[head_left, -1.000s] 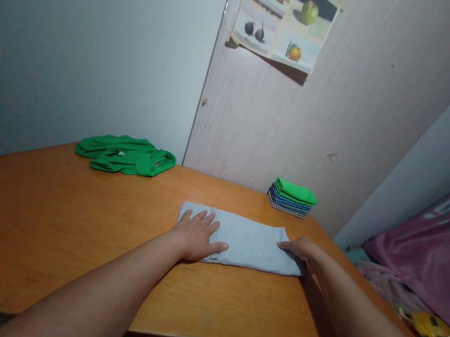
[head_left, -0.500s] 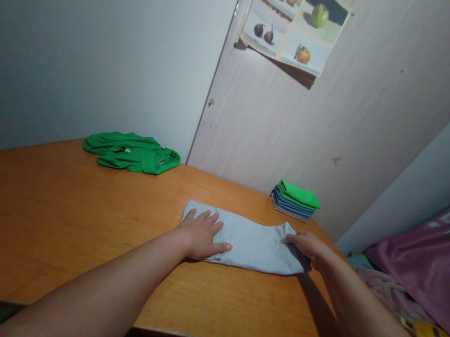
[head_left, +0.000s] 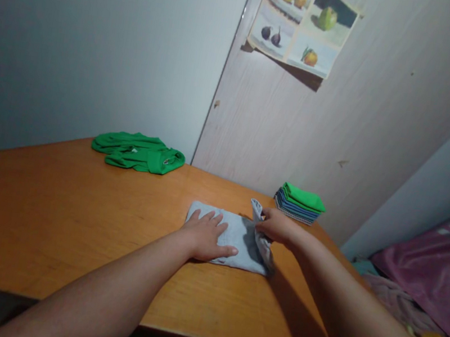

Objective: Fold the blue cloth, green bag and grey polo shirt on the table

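A light grey folded garment [head_left: 240, 233] lies on the wooden table in front of me, its exact kind not clear. My left hand [head_left: 206, 238] rests flat on its left part, fingers spread. My right hand [head_left: 278, 226] pinches the garment's right end and holds it raised, bent up and over toward the left. The fold's shadow falls on the grey cloth beneath it. The fingertips of my right hand are partly hidden behind the cloth.
A crumpled green garment [head_left: 137, 153] lies at the table's back left. A stack of folded clothes [head_left: 299, 204], bright green on top, sits at the back right by the wall. The table [head_left: 203, 307] has its front edge near me. Pink fabric [head_left: 433, 258] is off to the right.
My right hand has lifted the garment's right end off the table and carried it leftward. My left hand stays pressed on the left part. The view has shifted slightly.
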Demonstrator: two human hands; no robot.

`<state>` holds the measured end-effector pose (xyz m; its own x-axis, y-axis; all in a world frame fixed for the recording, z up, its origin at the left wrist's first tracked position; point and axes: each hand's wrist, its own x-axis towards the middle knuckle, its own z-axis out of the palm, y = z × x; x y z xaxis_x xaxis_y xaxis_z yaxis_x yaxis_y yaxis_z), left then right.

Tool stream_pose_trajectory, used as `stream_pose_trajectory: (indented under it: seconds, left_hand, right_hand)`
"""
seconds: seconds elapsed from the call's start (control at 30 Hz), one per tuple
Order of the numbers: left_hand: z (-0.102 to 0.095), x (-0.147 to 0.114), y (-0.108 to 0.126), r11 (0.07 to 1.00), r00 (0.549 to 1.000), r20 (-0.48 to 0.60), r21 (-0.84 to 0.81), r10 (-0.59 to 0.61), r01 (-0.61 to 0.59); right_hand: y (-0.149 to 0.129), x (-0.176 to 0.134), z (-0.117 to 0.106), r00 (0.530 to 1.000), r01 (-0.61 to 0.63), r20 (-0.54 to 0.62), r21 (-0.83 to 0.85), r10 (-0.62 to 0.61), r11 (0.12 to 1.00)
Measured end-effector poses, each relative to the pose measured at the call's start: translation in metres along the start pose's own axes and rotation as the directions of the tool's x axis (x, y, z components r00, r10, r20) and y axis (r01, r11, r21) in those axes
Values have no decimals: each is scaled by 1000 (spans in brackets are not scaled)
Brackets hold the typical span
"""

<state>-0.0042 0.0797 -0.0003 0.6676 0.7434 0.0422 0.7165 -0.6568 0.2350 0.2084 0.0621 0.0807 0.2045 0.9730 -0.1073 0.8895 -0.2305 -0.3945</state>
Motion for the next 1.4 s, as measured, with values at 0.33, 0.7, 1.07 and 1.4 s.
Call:
stream_pose_trajectory:
  seconds: [0.33,0.7,1.07,1.4]
  left_hand:
    - [1,0,0,1000,1000,-23,-27,14,-15]
    - [0,1,0,999,1000,-14,-36,0,0]
    - [0,1,-1,1000,1000,-2,-3,3,-3]
    - [-1,1,0,1000,1000,11,-17,-20,21]
  right_hand:
    - [-18,15,49,999,27,28,-123,-24,992]
    - [3,30,51,990,82,-113,11,-80,997]
    - [0,30,88,962,254,-41,-231,-270,939]
    - [-2,25,93,976,217,87,-294,-201,931]
